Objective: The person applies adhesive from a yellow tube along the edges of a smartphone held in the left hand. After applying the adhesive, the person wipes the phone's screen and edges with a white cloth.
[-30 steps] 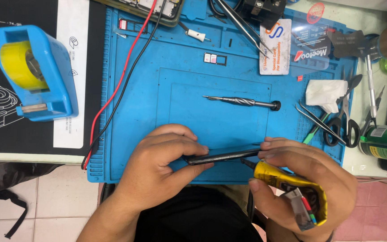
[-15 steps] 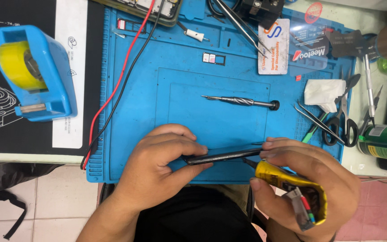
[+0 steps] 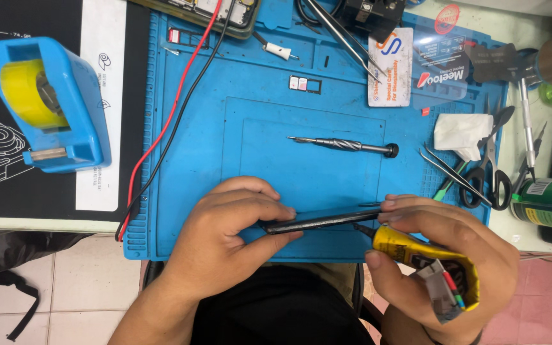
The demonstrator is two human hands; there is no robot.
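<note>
1. Blue repair mat [image 3: 212,166] covers the desk [image 3: 33,220].
2. Left hand [image 3: 225,236] grips a dark phone [image 3: 321,220] edge-up above the mat's near edge.
3. Right hand [image 3: 442,249] steadies it, fingers closed on a yellow glue tube [image 3: 416,252]; gluing the edge appears underway, needing a steady nozzle.

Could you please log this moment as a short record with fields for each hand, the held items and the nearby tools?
left hand: grips one end of a thin dark phone, held edge-on above the mat
right hand: steadies the phone's other end and holds a yellow glue tube, nozzle at the phone's edge
surface: blue work mat
nearby tools: screwdriver, tweezers, scissors
left side: blue tape dispenser with yellow tape
cables: red and black wires
</note>
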